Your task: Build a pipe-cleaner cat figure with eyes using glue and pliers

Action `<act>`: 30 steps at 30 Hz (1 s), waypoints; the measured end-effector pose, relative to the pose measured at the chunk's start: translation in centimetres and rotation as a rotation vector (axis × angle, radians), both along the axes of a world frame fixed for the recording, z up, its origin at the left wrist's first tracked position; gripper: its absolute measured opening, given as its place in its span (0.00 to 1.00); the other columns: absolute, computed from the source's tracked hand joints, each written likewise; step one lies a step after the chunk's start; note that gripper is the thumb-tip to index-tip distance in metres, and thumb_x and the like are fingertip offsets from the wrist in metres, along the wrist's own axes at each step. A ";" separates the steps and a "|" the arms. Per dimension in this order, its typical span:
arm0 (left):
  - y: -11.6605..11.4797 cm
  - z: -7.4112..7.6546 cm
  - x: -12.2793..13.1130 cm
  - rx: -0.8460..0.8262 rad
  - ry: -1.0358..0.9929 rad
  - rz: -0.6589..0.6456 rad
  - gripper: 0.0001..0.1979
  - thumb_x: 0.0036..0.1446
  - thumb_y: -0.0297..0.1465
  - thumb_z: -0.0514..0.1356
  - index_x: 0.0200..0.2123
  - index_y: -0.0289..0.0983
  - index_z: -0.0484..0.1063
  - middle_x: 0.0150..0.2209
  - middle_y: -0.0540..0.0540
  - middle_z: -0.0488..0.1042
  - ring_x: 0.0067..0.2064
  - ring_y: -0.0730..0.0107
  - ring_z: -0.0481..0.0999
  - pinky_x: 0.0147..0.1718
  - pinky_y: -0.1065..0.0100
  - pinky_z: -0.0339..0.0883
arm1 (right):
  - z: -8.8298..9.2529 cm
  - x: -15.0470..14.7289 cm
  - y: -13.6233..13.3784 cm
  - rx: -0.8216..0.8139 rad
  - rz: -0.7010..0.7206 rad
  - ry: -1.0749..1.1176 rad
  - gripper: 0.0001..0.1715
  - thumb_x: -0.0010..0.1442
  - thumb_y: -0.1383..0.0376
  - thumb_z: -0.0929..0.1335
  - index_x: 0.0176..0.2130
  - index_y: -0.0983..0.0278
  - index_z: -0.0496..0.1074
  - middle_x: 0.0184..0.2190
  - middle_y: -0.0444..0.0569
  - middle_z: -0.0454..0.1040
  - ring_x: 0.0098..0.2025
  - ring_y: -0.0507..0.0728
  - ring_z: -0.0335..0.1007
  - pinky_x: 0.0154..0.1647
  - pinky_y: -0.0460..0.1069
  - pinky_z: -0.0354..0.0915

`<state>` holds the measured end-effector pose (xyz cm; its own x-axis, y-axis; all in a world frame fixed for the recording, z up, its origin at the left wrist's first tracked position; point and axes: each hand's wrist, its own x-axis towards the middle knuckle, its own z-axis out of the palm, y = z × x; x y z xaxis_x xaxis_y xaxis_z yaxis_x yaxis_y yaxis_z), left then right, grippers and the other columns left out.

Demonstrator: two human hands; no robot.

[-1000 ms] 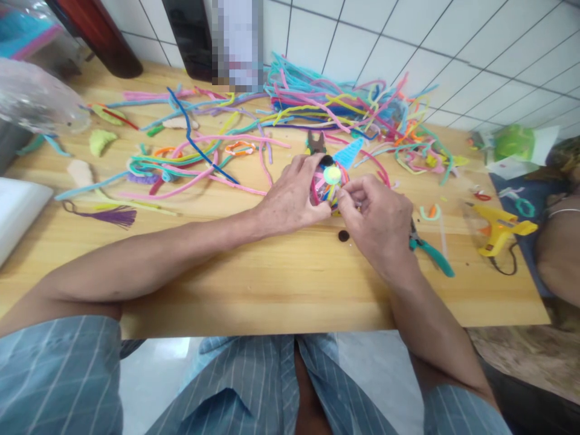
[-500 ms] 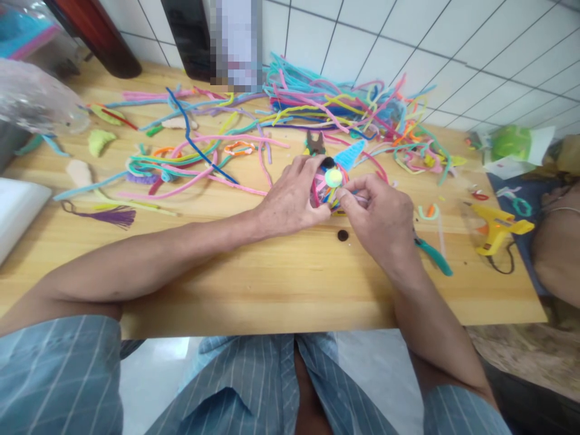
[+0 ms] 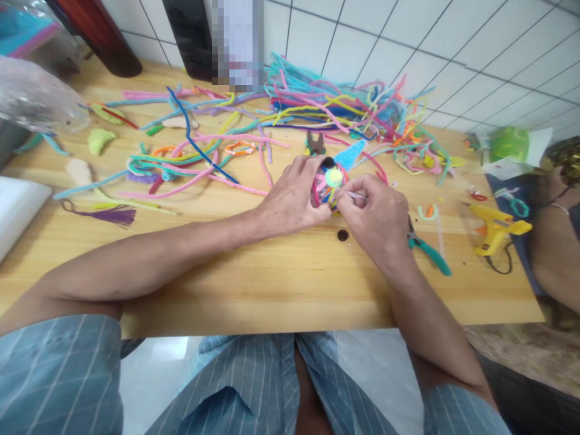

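Note:
My left hand [image 3: 296, 196] is wrapped round the left side of a small multicoloured pipe-cleaner piece [image 3: 334, 177]. The piece has a pale yellow-green round part, a black round top and a light blue pointed part [image 3: 351, 156] sticking up to the right. My right hand [image 3: 377, 217] pinches a thin pale purple strip [image 3: 354, 195] at the right side of the piece; the strip's tip lies close to its front. On the wood just below sits a black disc [image 3: 343, 235]. Fingers hide much of the piece.
Piled pipe cleaners [image 3: 317, 99] lie along the tiled wall, with more loose ones [image 3: 194, 157] at left. Teal-handled pliers [image 3: 432, 256] rest beside my right wrist. A yellow glue gun [image 3: 493, 228] is farther right. Another person's arm [image 3: 555, 254] shows at the right edge.
My right hand has shifted slightly left, and more of the pale purple strip and the pliers shows. The other person's arm at the right edge has moved. My left hand keeps its hold.

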<state>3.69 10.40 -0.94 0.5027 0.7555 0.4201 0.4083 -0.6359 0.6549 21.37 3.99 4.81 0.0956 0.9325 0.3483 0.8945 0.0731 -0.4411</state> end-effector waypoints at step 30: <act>-0.2 0.0 0.0 0.014 -0.006 -0.009 0.39 0.57 0.37 0.69 0.69 0.39 0.60 0.67 0.32 0.69 0.70 0.46 0.69 0.72 0.44 0.65 | -0.6 -0.1 0.0 0.102 0.005 -0.141 0.01 0.59 0.62 0.70 0.34 0.56 0.74 0.34 0.48 0.84 0.35 0.61 0.79 0.40 0.56 0.71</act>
<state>3.69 10.24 -0.96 0.5068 0.7453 0.4332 0.3990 -0.6483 0.6485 21.27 4.02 4.17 0.0345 0.8921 0.4505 0.9465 0.1156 -0.3013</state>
